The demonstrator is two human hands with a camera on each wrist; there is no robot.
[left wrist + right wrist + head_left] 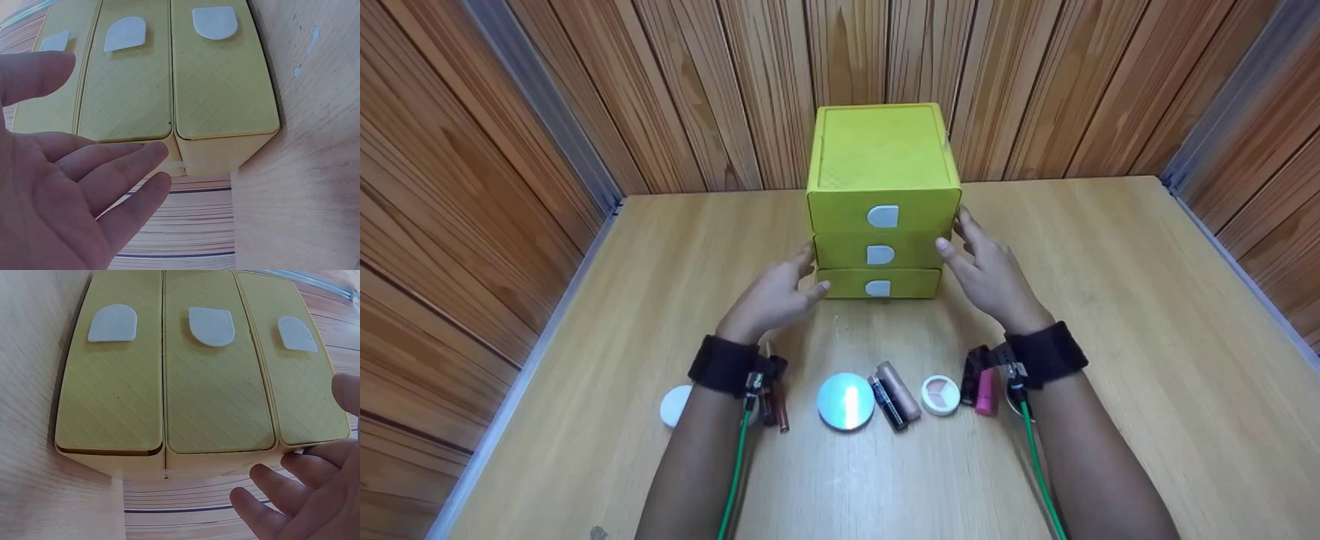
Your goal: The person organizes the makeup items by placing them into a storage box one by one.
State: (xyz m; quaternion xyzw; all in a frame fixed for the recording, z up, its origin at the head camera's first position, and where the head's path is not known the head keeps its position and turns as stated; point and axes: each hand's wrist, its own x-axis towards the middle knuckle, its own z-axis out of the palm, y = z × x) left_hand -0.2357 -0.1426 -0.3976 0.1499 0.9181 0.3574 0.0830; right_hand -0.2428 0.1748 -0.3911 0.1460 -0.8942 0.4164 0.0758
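Observation:
A yellow-green drawer box [885,150] with three drawers stands near the back of the table. Each drawer front carries a pale rounded handle [883,217]. Beside the lower left side of the box is my left hand [772,304], its fingers extended and thumb apart. My right hand [994,285] is spread along the opposite side, fingers reaching past the front edge. In the left wrist view, fingertips [159,151] lie close to the box's side; whether they touch it I cannot tell. The right wrist view has fingers [298,467] by the side near the upper drawers. All drawers look closed.
Cosmetics lie in front of the box: a shiny round compact [846,402], two tubes [898,391], a small round palette [940,395] and a pink lipstick [985,391]. Dark-capped tubes [781,405] and a white disc [675,406] sit by the left forearm. Wooden panels [765,90] rise behind.

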